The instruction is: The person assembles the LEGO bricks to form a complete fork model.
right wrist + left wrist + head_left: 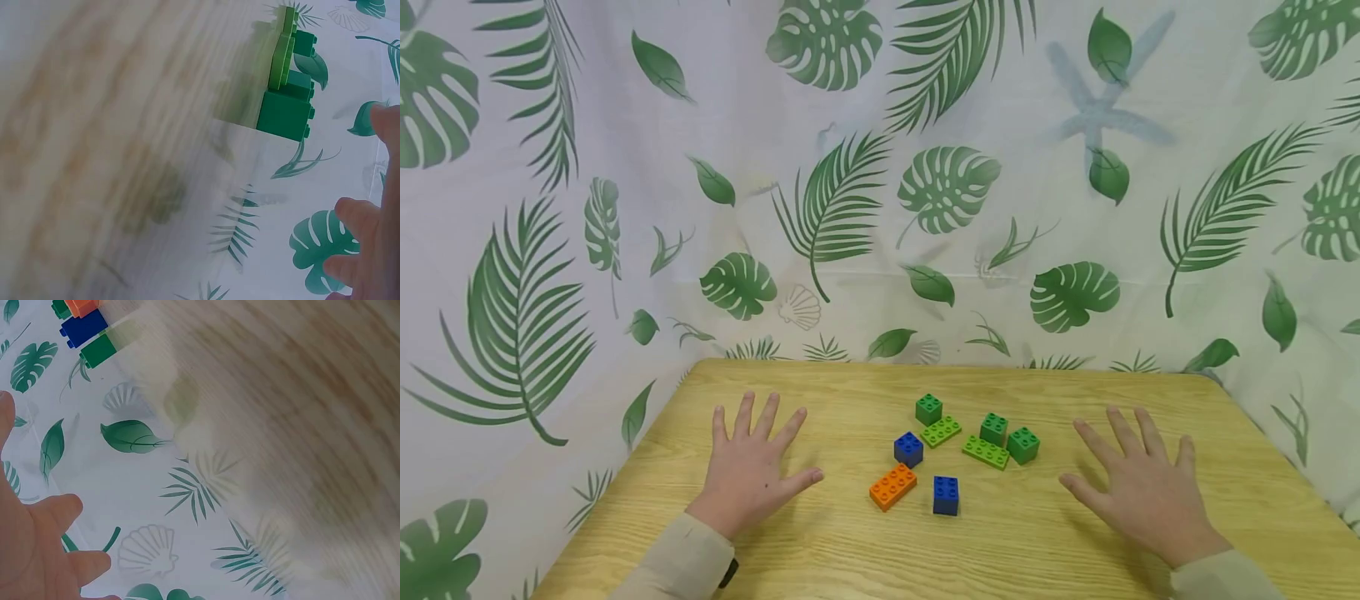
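My left hand (748,471), fingers spread and palm down, is over the left part of the table. On the right side my right hand (1153,492) has its fingers spread the same way. Toy building bricks lie between them. Nearest the left hand is an orange brick (893,487), with one blue brick (908,449) behind it and another blue brick (946,496) to its right. A dark green brick (1023,446) is closest to the right hand, beside a second green brick (993,428) and a flat lime brick (986,452). Both hands hold nothing.
Farther back stand a third green brick (928,409) and another lime brick (942,431). The wooden table (820,550) ends at a back edge, where a leaf-printed white curtain (865,333) hangs. A dark band (728,572) shows at the left cuff.
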`<state>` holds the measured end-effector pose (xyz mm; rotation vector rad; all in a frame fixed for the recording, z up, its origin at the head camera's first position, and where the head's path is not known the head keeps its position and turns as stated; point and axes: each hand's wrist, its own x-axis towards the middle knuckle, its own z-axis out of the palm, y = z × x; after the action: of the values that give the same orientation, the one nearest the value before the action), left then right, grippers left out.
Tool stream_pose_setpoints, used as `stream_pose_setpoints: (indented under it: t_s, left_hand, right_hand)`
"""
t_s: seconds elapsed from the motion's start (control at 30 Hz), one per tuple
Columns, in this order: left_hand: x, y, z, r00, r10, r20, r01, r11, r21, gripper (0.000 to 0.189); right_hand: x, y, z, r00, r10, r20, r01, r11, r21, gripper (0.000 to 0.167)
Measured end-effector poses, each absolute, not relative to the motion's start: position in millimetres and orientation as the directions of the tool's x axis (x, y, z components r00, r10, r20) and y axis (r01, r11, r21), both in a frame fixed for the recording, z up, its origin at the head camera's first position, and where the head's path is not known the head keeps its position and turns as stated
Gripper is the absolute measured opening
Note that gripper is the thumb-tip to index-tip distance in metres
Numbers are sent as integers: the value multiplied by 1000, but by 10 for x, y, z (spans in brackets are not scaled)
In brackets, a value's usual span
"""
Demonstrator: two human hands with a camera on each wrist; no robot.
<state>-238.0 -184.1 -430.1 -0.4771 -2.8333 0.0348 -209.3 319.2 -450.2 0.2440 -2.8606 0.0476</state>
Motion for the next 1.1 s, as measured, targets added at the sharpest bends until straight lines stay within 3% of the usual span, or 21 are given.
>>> stream_pose_setpoints:
  t_s: [0.17, 0.4, 0.77, 1.1]
  left_hand:
    - [-2407, -1829, -4324, -904, 346, 250, 341, 938, -64, 97]
    - [-2465, -1730, -4391, -886, 390, 249, 394, 918, -36, 90]
    - [-2517, -1413, -4432, -885, 408, 225, 438, 893, 107, 80]
    - [-2623, -1097, -4474, -876, 441, 193, 477, 852, 215, 77]
  right_hand:
    - [-2102, 3167, -4533, -949, -169, 266, -179, 984, -14, 83]
    - [-2106, 3037, -4556, -944, -202, 260, -218, 975, -37, 79]
    - [-2083, 2664, -4536, -909, -319, 267, -351, 933, -81, 73]
    - [-2050, 2257, -4573, -888, -391, 243, -443, 870, -217, 67]
